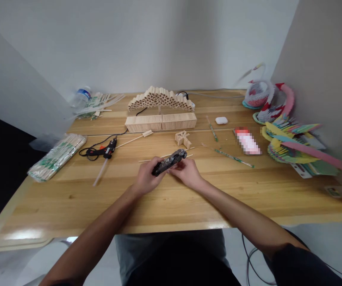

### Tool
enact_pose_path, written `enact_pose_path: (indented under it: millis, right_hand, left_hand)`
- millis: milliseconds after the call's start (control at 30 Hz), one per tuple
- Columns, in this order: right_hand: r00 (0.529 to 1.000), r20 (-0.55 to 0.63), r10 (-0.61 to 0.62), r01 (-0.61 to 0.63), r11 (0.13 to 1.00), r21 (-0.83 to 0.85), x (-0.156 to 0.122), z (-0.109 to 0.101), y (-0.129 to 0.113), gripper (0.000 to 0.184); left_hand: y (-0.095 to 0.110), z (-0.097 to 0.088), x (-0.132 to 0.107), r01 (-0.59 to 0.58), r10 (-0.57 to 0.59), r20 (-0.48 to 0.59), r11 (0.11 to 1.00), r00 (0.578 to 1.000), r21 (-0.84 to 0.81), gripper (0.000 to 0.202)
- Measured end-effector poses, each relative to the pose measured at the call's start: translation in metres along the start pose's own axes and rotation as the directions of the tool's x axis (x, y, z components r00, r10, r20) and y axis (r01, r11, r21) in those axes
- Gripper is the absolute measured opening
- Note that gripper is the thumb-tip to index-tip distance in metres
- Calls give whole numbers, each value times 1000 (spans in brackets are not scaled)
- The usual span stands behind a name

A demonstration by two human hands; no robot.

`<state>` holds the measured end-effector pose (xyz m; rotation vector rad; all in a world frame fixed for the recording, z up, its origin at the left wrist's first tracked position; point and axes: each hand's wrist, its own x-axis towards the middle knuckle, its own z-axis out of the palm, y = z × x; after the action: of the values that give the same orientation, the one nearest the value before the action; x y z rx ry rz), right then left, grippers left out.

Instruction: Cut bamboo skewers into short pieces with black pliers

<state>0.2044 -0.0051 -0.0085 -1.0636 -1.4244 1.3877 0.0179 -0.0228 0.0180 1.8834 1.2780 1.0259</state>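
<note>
My left hand (147, 176) is wrapped round a black, mottled hand tool (168, 163), tilted up to the right above the table. Its exact kind is hard to make out. My right hand (187, 171) is closed beside the tool's far end, its fingertips partly hidden behind it; what they grip does not show. Just beyond the hands lie thin wooden sticks (143, 161), partly covered. Farther back sits a small piece made of short stick lengths (183, 139). Behind it stand a long stick-built block (175, 121) and an arched stack of cut sticks (159, 97).
A glue gun (110, 149) with its cord and a bag of sticks (57, 157) lie left. A plastic bottle (82, 97) stands back left. At right are a phone (247, 141), a white earbud case (221, 120), green-ended rods (233, 157) and folded-paper models (290, 147).
</note>
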Motion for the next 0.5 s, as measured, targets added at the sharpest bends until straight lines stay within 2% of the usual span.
enact_pose_path:
  millis: [267, 433, 500]
  right_hand:
    - [999, -30, -42, 42, 999, -26, 5, -1, 0, 38]
    - [999, -16, -38, 34, 984, -175, 5, -5, -1, 27]
    - [998, -42, -49, 40, 979, -199, 4, -6, -2, 29]
  left_hand:
    - [-6, 2, 7, -5, 5, 8, 1000, 1000, 5, 22]
    - [-12, 2, 11, -78, 74, 61, 994, 995, 71, 24]
    - [-11, 3, 11, -83, 78, 57, 993, 995, 85, 24]
